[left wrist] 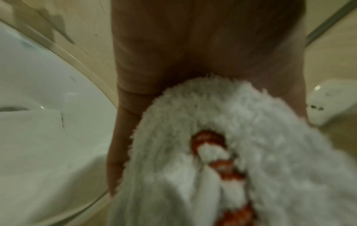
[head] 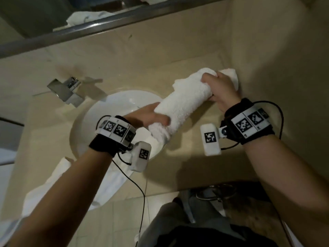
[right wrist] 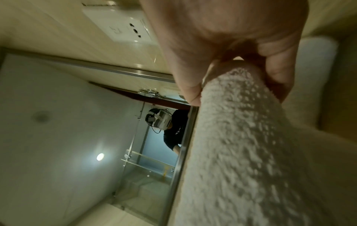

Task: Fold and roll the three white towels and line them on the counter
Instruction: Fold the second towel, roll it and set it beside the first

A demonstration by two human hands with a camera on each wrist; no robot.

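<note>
Two hands (head: 151, 116) round rolled towel (head: 183, 104)

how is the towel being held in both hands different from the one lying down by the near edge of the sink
The held towel is rolled into a tight cylinder; the towel by the sink lies loose and unrolled. The held towel is gripped at its ends by the left hand and right hand; the towel by the sink is untouched. The held towel sits right of the basin; the other drapes over the counter front edge. Both are white.
</note>
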